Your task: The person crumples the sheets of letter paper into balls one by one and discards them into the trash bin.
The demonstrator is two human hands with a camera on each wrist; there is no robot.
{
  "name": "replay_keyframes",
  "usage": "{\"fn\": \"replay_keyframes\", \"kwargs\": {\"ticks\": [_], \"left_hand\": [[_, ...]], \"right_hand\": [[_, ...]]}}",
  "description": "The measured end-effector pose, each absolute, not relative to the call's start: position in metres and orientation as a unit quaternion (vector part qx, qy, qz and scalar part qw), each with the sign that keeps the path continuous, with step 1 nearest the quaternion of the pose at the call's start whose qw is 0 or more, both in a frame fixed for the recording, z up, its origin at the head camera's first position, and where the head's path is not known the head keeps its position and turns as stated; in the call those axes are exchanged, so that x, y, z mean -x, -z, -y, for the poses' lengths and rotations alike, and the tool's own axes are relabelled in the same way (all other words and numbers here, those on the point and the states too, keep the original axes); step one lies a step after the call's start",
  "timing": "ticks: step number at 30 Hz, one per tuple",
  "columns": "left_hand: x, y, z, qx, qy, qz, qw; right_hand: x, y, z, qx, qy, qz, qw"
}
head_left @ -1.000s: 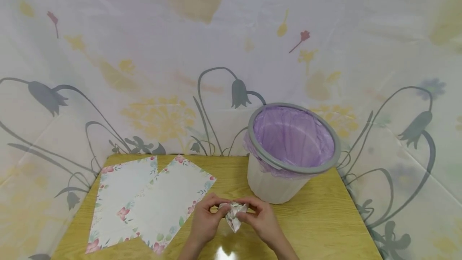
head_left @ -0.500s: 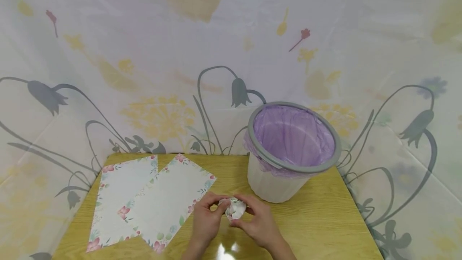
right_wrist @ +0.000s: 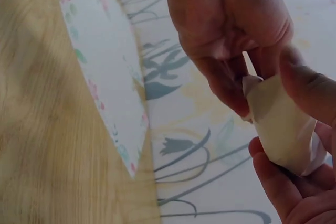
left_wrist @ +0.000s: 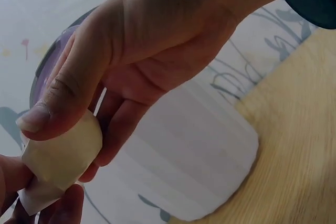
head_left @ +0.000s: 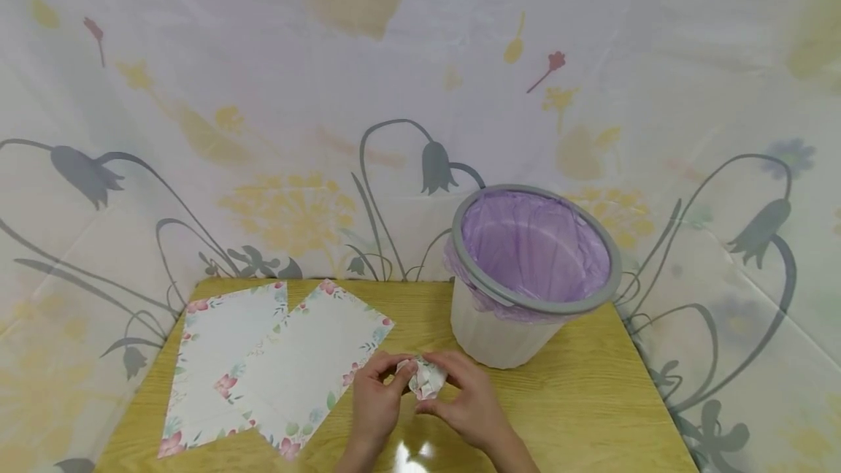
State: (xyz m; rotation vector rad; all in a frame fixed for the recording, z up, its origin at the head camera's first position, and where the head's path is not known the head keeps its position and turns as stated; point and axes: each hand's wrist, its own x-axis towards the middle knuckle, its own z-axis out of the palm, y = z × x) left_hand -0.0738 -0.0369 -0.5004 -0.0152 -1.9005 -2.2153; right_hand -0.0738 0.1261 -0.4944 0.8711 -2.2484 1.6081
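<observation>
Both hands hold a crumpled floral paper (head_left: 428,379) above the front of the table in the head view. My left hand (head_left: 377,400) pinches its left side between thumb and fingers. My right hand (head_left: 469,400) curls its fingers round the far right side, its thumb lower and nearer to me. The left wrist view shows the right palm (left_wrist: 152,72) behind the pale paper wad (left_wrist: 68,150), with the left fingertips (left_wrist: 65,205) at the lower left. In the right wrist view, the left hand (right_wrist: 226,19) grips the wad (right_wrist: 278,119) from above; the right thumb (right_wrist: 315,90) lies beside it.
Two flat sheets with floral borders, a left one (head_left: 217,356) and an overlapping right one (head_left: 309,371), lie on the wooden table (head_left: 578,414). A white bin (head_left: 502,338) with a grey rim and purple liner (head_left: 532,247) stands beyond my right hand. A flower-printed cloth (head_left: 296,130) hangs behind.
The crumpled paper's pointed lower end has been folded in, making it rounder and more compact. My right thumb has moved down from the paper's front. The sheets and bin stay put.
</observation>
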Motion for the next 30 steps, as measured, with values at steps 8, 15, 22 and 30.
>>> {"fn": "replay_keyframes", "kwargs": {"ticks": [8,15,22,30], "left_hand": [[0.07,0.498,0.034,-0.001,0.769,0.631,0.101],[0.069,0.501,0.035,0.009,0.766,0.635,0.1],[0.068,0.502,0.044,0.107,0.747,0.654,0.05],[0.071,0.508,0.048,0.156,0.758,0.633,0.033]], "right_hand": [[0.074,0.493,-0.121,-0.327,-0.511,0.759,0.236],[0.072,0.498,-0.116,-0.234,-0.558,0.764,0.222],[0.072,0.497,-0.123,-0.134,-0.642,0.744,0.129],[0.073,0.494,-0.129,-0.153,-0.654,0.732,0.114]]}}
